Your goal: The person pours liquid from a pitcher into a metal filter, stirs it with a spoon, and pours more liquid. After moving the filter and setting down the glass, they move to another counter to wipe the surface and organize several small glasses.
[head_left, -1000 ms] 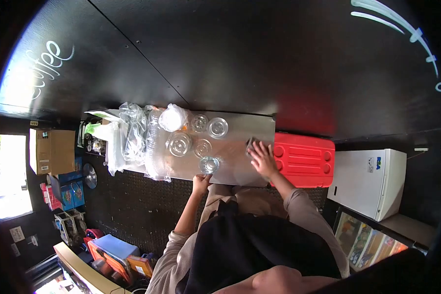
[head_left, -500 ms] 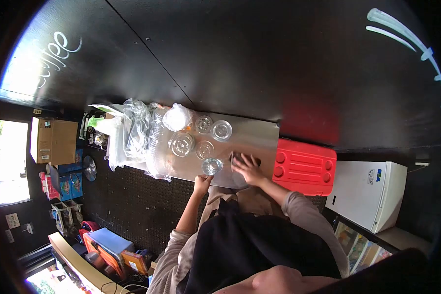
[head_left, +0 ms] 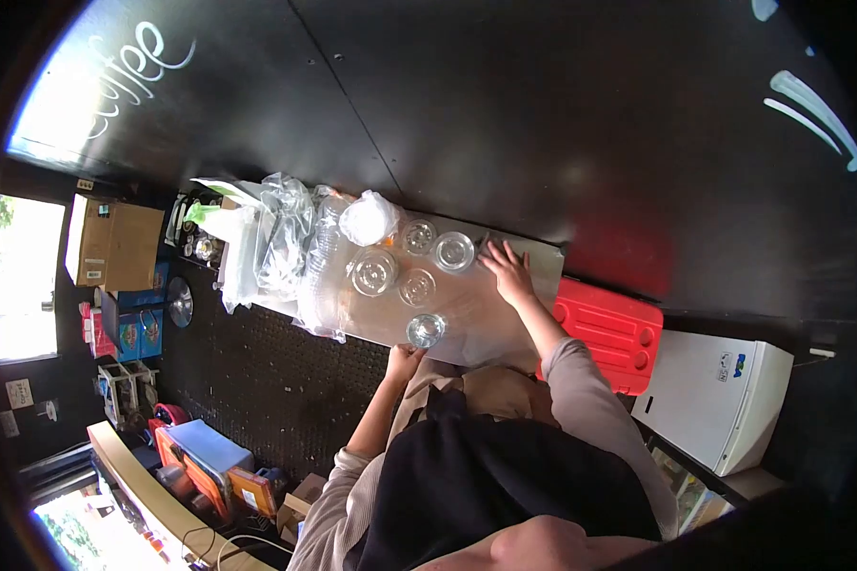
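Note:
My left hand (head_left: 406,363) is closed at the near edge of the metal tabletop (head_left: 476,328), its fingertips by a clear glass (head_left: 427,330); whether it grips the glass is hidden. Farther right, my right hand (head_left: 508,270) lies with fingers spread near the back of the tabletop. A small dark item (head_left: 486,249), perhaps a cloth, shows partly under its fingertips. Just left of it stands a clear glass dish (head_left: 454,252). More clear glassware includes a round piece (head_left: 418,238), a wide one (head_left: 374,272) and a smaller one (head_left: 417,286).
White wrapped items (head_left: 369,219) and plastic-bagged cups (head_left: 324,252) crowd the tabletop's left part. A red cooler (head_left: 607,333) adjoins its right end, with a white fridge (head_left: 709,395) beyond. Cardboard boxes (head_left: 129,243) are at far left. A dark wall (head_left: 505,114) rises behind.
My right hand has slid from the near part of the tabletop toward its back edge, along with the dark item. The view has shifted slightly; my left hand remains by the glass.

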Available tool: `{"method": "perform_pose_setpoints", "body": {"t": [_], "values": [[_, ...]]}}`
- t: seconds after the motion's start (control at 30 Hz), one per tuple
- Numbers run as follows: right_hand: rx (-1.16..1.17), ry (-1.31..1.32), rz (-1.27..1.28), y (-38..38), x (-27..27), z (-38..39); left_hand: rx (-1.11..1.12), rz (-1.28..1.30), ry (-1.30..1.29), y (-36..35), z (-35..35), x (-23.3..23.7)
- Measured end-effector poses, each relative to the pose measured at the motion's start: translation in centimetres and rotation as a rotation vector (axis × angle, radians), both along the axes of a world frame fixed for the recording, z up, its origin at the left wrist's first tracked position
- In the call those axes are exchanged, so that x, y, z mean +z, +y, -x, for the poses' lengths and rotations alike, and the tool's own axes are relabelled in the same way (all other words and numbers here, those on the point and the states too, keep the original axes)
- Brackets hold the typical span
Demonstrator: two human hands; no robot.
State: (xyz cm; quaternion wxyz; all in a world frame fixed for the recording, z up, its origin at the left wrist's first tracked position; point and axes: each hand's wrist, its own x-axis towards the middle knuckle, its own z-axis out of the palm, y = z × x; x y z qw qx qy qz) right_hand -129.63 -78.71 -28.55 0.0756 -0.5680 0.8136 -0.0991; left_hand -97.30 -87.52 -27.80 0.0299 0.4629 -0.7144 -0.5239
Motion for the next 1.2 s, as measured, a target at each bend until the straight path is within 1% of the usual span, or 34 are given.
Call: {"method": "perform_pose_setpoints", "body": {"t": [0.07,0.13,0.2,0.23,0.27,0.33,0.4,0.43,0.47,0.53,0.6,0.67,0.8,0.9,1.0,1.07,1.13,1.2], "values": [[-0.230,-0.046,0.052,-1.5,-0.8,-0.6,0.001,-0.005,-0.020,-0.1,-0.3,0.3],[-0.242,-0.017,0.071,-1.8,-1.4,-1.8,-0.002,-0.013,-0.036,-0.1,-0.5,0.4],[-0.359,0.007,0.123,-1.5,-1.8,-3.7,-0.043,-0.007,-0.038,-0.3,-0.6,0.3],[-0.356,0.015,0.143,-0.9,-1.9,-4.7,-0.036,-0.008,-0.036,-0.2,-0.7,0.4],[-0.327,0.024,0.165,-0.2,-1.8,-5.8,-0.040,-0.004,-0.046,-0.1,-0.5,1.0],[-0.205,0.030,0.127,1.9,-0.9,-8.0,-0.039,-0.001,-0.050,-0.2,-0.4,1.3],[-0.020,0.046,0.096,4.3,-1.2,-10.1,-0.063,0.001,-0.050,-0.3,-0.5,1.0],[0.062,-0.010,0.071,5.4,-1.3,-10.9,-0.059,0.001,-0.046,-0.3,-0.5,1.0],[0.066,-0.006,0.071,5.9,-1.4,-11.2,-0.063,0.006,-0.040,-0.2,-0.5,0.9],[0.226,-0.066,0.177,6.5,-1.7,-11.5,-0.068,0.013,-0.034,-0.4,-0.5,0.6],[0.216,-0.112,0.144,5.3,-1.1,-10.9,-0.064,0.012,-0.039,-0.4,-0.5,0.1],[0.218,-0.052,0.070,3.3,-0.8,-10.5,-0.081,0.006,-0.072,-0.4,-0.4,1.1],[0.116,-0.062,0.132,-0.9,-0.9,-10.5,-0.113,0.008,-0.120,-0.7,-0.1,1.7],[0.078,-0.067,0.134,-1.8,-0.4,-11.4,-0.109,0.031,-0.117,-0.6,-0.1,1.8],[0.061,-0.059,0.117,-0.8,-0.7,-11.5,-0.122,0.039,-0.067,-0.7,-0.4,0.6],[0.204,-0.117,0.066,0.7,-0.6,-11.3,-0.109,0.004,-0.077,-0.7,-0.8,-0.9],[0.238,-0.113,0.094,3.0,-0.3,-10.9,-0.095,-0.031,-0.087,-0.8,-0.9,-1.8],[0.320,-0.126,0.044,5.2,0.3,-10.2,-0.081,0.014,-0.058,-0.8,-0.8,-1.8]]}}
